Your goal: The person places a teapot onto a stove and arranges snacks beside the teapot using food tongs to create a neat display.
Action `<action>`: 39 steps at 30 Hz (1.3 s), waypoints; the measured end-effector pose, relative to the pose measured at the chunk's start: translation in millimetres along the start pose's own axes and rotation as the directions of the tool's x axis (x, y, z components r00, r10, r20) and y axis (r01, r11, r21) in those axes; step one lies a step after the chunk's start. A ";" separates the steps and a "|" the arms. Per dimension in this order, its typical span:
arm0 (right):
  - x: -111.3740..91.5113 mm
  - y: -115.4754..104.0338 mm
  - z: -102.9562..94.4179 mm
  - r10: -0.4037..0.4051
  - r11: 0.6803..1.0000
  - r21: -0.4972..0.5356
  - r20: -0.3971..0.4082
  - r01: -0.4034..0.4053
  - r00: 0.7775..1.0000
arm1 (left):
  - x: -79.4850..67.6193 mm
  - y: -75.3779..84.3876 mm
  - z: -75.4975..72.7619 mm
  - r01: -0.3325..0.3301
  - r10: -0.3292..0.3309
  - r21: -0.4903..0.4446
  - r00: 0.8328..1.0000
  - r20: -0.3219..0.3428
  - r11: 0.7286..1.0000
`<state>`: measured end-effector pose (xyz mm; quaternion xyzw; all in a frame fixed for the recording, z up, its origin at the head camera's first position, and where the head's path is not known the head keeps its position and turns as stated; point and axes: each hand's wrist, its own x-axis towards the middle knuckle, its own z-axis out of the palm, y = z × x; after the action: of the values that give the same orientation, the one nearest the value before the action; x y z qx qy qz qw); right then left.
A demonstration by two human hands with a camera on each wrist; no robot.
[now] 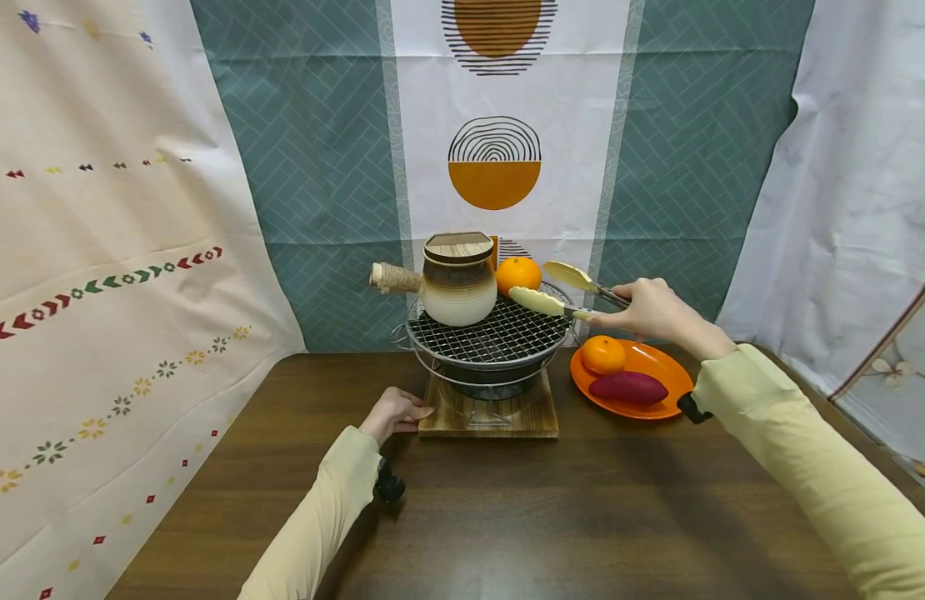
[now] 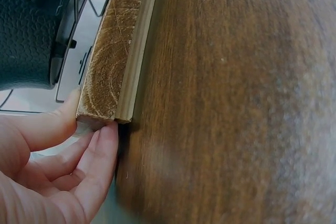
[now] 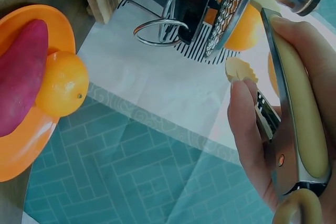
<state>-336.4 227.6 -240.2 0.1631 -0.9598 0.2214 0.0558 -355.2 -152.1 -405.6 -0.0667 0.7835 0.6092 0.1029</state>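
Note:
My right hand (image 1: pixel 648 310) holds a pair of tongs (image 3: pixel 299 108) with cream tips and handles. The tong tips stand apart beside an orange (image 1: pixel 518 273) that sits on the round wire grill (image 1: pixel 500 333). On the same grill, left of the orange, stands a cream-and-brown pot (image 1: pixel 458 292) with a wooden lid and a rope-wrapped handle. My left hand (image 1: pixel 395 412) pinches the near left corner of the wooden board (image 1: pixel 488 421) under the grill. In the left wrist view the thumb is on the upper side of the board (image 2: pixel 107 72), with fingertips against its lower edge.
To the right of the grill lies an orange plate (image 1: pixel 676 379) with another orange (image 1: pixel 603 355) and a purple sweet potato (image 1: pixel 629 388) on it. A wire handle ring (image 3: pixel 160 32) sticks out from the grill's side. Patterned cloth (image 1: pixel 305 167) hangs behind the brown table (image 1: pixel 507 508).

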 end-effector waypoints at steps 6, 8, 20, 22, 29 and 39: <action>-5.2 2.1 -3.8 0.018 1.000 0.008 -0.015 -0.017 1.000 | 0.3 -0.1 -0.6 -0.003 0.003 -0.004 1.000 0.008 1.000; -7.4 2.1 -5.2 0.023 1.000 0.013 -0.021 -0.022 1.000 | 0.4 0.0 -0.6 0.001 -0.001 -0.006 1.000 0.009 1.000; -18.7 -2.3 -12.3 0.047 0.999 0.028 -0.031 -0.046 0.998 | -0.7 0.2 -1.3 -0.006 0.006 0.008 1.000 0.001 1.000; -21.5 -2.1 -13.3 0.054 0.998 0.023 -0.034 -0.054 0.998 | -0.4 -0.4 -1.0 -0.006 0.006 0.010 1.000 0.003 1.000; -32.6 -2.1 -18.4 0.051 0.999 0.015 -0.074 -0.050 0.996 | -0.1 -0.5 -1.2 0.003 -0.003 0.005 1.000 0.006 1.000; -46.3 2.7 -22.1 0.035 0.999 0.014 -0.146 -0.033 0.989 | -0.7 -0.5 -2.0 0.000 0.000 -0.021 1.000 0.008 1.000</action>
<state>-293.0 253.0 -229.8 0.1303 -0.9546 0.2391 0.1211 -354.6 -154.2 -405.4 -0.0651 0.7766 0.6177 0.1053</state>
